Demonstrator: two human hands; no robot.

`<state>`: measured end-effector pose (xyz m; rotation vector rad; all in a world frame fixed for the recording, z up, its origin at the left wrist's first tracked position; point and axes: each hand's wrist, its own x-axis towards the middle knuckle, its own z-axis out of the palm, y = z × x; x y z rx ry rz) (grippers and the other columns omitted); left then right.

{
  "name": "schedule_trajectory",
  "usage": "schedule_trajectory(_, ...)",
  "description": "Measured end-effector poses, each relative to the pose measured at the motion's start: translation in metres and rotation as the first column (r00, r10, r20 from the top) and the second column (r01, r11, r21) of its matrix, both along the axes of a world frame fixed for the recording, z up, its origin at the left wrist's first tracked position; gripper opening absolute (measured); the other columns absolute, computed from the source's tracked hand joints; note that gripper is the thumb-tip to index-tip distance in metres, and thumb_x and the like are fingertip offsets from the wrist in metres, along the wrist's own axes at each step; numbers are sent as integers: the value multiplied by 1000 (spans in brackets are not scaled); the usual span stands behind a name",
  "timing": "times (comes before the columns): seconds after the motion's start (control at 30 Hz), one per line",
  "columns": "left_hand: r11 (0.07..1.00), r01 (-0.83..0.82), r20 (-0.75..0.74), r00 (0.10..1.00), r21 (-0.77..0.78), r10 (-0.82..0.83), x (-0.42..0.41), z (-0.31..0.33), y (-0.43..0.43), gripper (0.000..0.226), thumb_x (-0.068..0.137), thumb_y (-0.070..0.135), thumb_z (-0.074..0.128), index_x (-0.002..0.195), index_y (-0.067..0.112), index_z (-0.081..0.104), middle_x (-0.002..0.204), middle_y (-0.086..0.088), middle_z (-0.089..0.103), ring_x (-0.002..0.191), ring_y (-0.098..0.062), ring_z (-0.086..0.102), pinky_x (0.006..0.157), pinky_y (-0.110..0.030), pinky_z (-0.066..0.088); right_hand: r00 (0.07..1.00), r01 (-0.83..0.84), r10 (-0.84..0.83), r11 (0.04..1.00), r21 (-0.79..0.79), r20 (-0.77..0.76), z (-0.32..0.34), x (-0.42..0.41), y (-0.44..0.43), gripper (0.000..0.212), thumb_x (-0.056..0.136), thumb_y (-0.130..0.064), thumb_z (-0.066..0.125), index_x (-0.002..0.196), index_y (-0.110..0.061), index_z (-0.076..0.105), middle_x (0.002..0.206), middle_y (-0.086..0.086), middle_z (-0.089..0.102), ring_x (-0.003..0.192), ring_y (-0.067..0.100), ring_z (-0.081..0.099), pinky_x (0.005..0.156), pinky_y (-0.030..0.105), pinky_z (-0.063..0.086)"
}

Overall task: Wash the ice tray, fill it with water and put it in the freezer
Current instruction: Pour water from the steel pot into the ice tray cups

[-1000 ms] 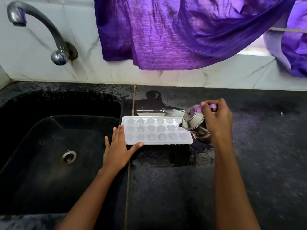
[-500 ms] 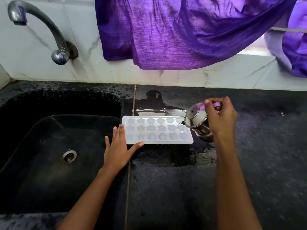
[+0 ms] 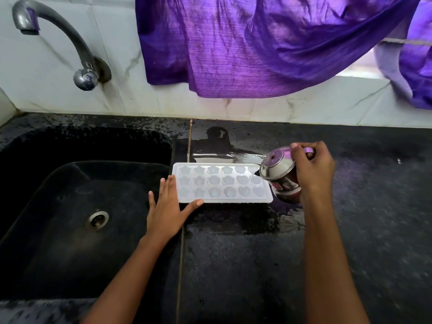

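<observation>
We are at the filling step: the wash looks done and the freezer is nowhere in view. The black stone surface (image 3: 257,265) is wet and runs open to 3 o'clock and toward us at 6 o'clock, so we have plenty of room there for lifting the tray away. The deep black sink (image 3: 70,206) lies at 9 o'clock, its lip directly under the tray's left end, and that drop is the edge to mind. The white ice tray (image 3: 222,183) lies flat across the seam between sink and surface, its star and heart cells looking partly filled. Our left hand (image 3: 167,211) lies open and flat, fingers against the tray's left end and thumb along its near rim, steadying it. Our right hand (image 3: 313,169) is closed around a small steel pot (image 3: 278,174), tilted at the tray's 3 o'clock end, a thin stream falling into the right-hand cells. Next, we judge, the pour should travel leftward across the cells, slowly, then the tray be lifted level.
</observation>
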<state>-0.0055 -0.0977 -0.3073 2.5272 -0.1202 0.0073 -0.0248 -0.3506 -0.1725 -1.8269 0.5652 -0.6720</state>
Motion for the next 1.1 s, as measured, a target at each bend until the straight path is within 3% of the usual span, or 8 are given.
schedule_trajectory(0.1,1000,-1,-2,1000,5,1,0,0,0,104,75,74,38,150,16,-4,160,2,-1,144,-9,-12,114,-41,-12,1000,-8,5,986,169,15,-2,2,-1,22,87,-23,61,71,-26,47,89,2,60,79,17,59,65,29,49)
schedule_trajectory(0.23,1000,-3,-3,1000,8,3,0,0,0,103,76,74,37,150,16,-3,160,2,-1,145,-10,-11,114,-41,-12,999,-33,32,976,215,12,-5,4,4,22,86,-23,63,70,-25,47,86,3,60,76,17,59,62,26,46)
schedule_trajectory(0.37,1000,3,-10,1000,15,-3,0,1,1,105,74,77,36,150,16,-4,160,2,-1,145,-10,-11,114,-42,-12,997,-64,69,987,150,-24,-6,6,13,18,86,-24,61,74,-22,49,97,10,64,87,24,61,74,38,52)
schedule_trajectory(0.5,999,9,-13,1000,32,-9,0,1,2,109,69,81,31,150,17,-4,160,2,-1,145,-10,-12,113,-43,-13,993,-99,101,995,34,-59,-5,9,22,20,88,-23,60,73,-22,47,92,6,62,94,30,61,84,50,52)
schedule_trajectory(0.7,999,3,-7,1000,34,-2,1,-1,3,110,68,81,30,150,16,-3,160,2,0,145,-9,-11,114,-44,-12,991,-111,100,988,-110,-93,-6,11,27,14,89,-26,58,84,-15,52,96,6,64,95,27,59,82,42,49)
schedule_trajectory(1.1,999,4,-10,1000,31,-4,1,0,2,109,68,80,30,151,16,-3,160,3,0,145,-10,-10,114,-44,-13,991,-108,94,981,-158,-90,-2,12,28,13,90,-27,57,84,-16,51,90,0,61,89,21,57,79,41,48)
